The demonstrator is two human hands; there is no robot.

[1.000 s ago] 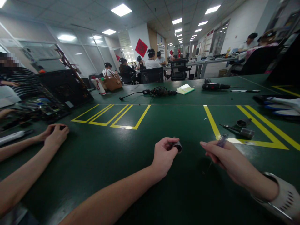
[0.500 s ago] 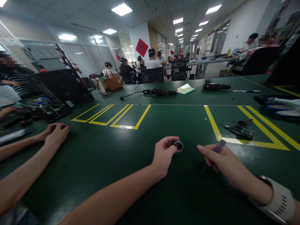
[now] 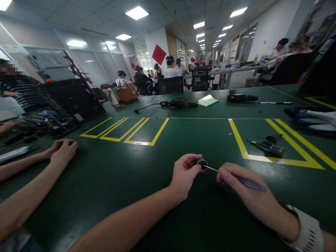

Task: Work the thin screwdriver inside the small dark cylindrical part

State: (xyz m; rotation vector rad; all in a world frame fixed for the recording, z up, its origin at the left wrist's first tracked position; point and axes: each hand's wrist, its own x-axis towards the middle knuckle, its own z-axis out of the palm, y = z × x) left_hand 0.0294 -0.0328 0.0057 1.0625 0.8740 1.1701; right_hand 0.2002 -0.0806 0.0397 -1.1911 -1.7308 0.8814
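Note:
In the head view, my left hand (image 3: 185, 175) pinches a short round metal cylinder (image 3: 204, 163), its open end turned toward the right. My right hand (image 3: 243, 187) is closed around a screwdriver with a clear purple handle (image 3: 252, 184). The thin shaft points left and its tip is at the cylinder's opening; how deep it reaches I cannot tell. Beyond my right hand, a small dark motor-like part with a pointed end (image 3: 275, 150) and a dark ring-shaped part (image 3: 270, 139) lie inside a yellow tape outline (image 3: 285, 160).
Another person's hands (image 3: 63, 150) rest on the green table (image 3: 118, 182) at left. Farther back are a cabled tool (image 3: 178, 103), a notepad (image 3: 208, 100), a black power tool (image 3: 243, 97) and a pen (image 3: 275, 103). A dark machine frame (image 3: 76, 98) stands at left.
My right hand has turned the screwdriver from pointing down to pointing left, bringing its tip to the cylinder's opening. My left hand has shifted very slightly right with the cylinder.

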